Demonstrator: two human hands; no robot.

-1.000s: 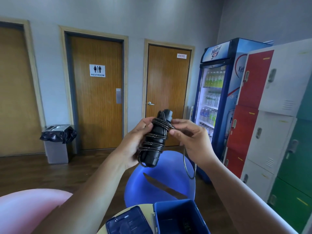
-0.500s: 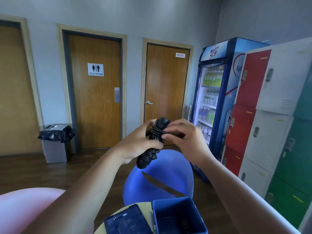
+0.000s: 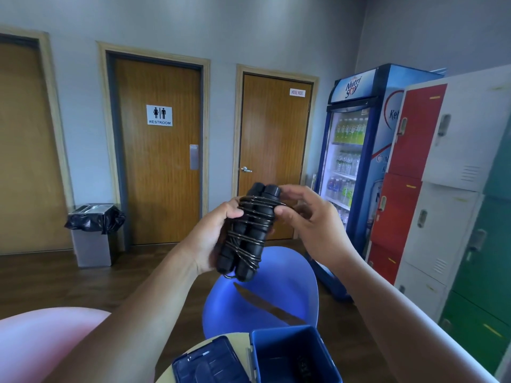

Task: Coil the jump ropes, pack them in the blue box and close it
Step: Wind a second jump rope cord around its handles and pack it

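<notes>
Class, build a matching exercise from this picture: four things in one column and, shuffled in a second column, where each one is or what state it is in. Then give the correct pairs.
Things
1. jump rope
2. blue box
3. trash bin
4. drinks fridge

Places or states
A. lid open, at the bottom edge of the view
B. beside the lockers, stocked with bottles
C. cord wound around its paired handles, held in the left hand
D. on the floor, left of the restroom door

Pairs: 1-C, 2-A, 3-D, 4-B

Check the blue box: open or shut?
Open. The blue box shows its interior from above, and its lid lies flipped back beside it, to the left.
</notes>
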